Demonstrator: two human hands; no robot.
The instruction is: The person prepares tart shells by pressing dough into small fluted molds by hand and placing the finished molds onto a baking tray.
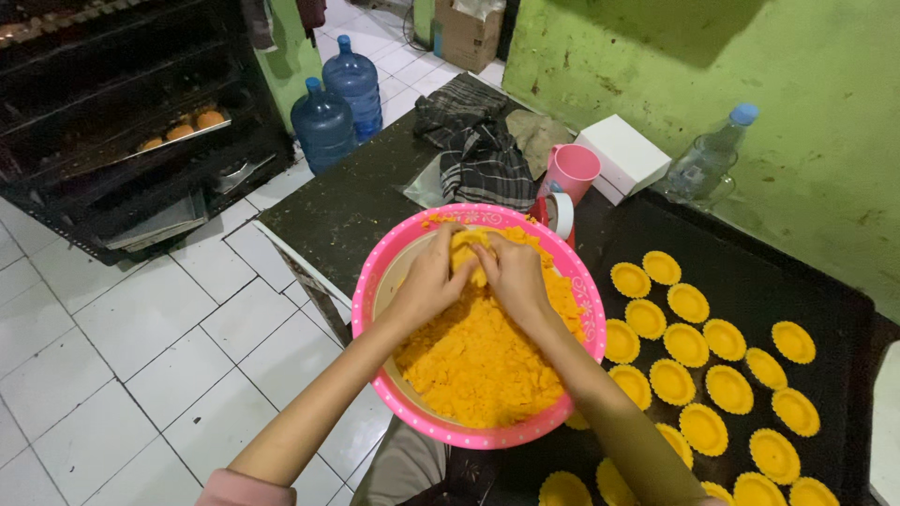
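free: bowl's near side | blocked: pink cup [571, 171] behind, tart shells [687, 303] right

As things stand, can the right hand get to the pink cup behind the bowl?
Probably yes: the right hand is busy with dough, but the pink cup stands just beyond the bowl, with nothing between.

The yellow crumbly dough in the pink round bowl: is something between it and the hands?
No. Both the left hand and the right hand already press a lump of yellow crumbly dough inside the pink round plastic bowl; nothing visible lies between.
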